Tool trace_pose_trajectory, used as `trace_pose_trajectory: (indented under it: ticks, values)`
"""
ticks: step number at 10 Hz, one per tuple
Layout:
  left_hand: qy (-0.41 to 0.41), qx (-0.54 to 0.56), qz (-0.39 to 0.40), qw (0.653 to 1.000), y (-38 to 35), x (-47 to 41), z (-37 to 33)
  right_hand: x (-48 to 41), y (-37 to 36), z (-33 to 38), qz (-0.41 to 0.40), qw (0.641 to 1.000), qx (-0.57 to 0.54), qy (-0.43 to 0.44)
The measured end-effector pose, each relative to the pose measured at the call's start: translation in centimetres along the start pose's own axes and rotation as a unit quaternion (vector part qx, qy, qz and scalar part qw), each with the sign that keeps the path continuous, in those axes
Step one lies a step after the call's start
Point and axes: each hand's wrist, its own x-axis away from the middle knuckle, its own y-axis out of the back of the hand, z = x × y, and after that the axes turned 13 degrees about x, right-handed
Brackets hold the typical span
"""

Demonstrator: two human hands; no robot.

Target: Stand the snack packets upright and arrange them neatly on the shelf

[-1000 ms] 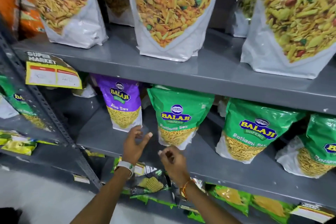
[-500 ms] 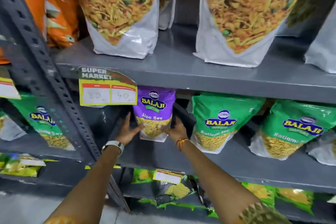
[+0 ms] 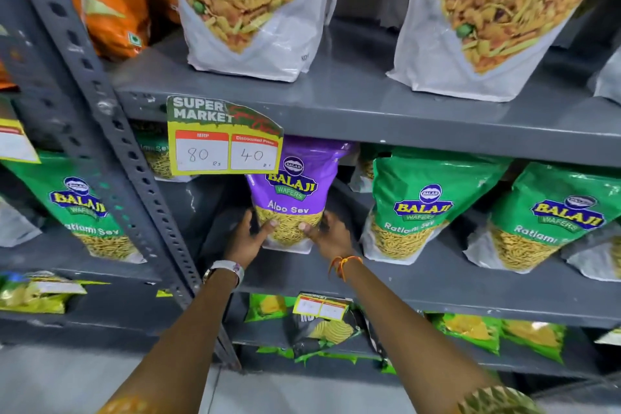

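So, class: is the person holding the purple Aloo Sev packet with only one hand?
No: the left hand and the right hand both grip the lower sides of the purple Aloo Sev packet.

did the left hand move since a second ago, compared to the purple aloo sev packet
Yes. The left hand rose from the shelf's front edge to the purple Aloo Sev packet, now gripping its lower left side.

shelf [image 3: 386,104]: matt grey painted metal; purple packet [image 3: 295,185]: glossy plastic; price tag [image 3: 225,138]: paper

Aloo Sev packet [image 3: 295,191] on shelf [image 3: 437,282], left of Ratlami Sev packet [image 3: 420,208]
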Motion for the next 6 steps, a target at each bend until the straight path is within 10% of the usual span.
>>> trace_pose_trajectory:
  ticks: [4, 6]
  values:
    - [0.004, -0.009, -0.021, 1.000, -1.1, 3.5, -2.7, 1.5, -0.2, 0.0, 0.004, 1.000, -0.002, -0.010]
    - [-0.141, -0.036, -0.198, 0.969, -3.6, 6.7, -2.7, 4.3, -0.9, -1.4, -0.086, 0.994, 0.069, -0.011]
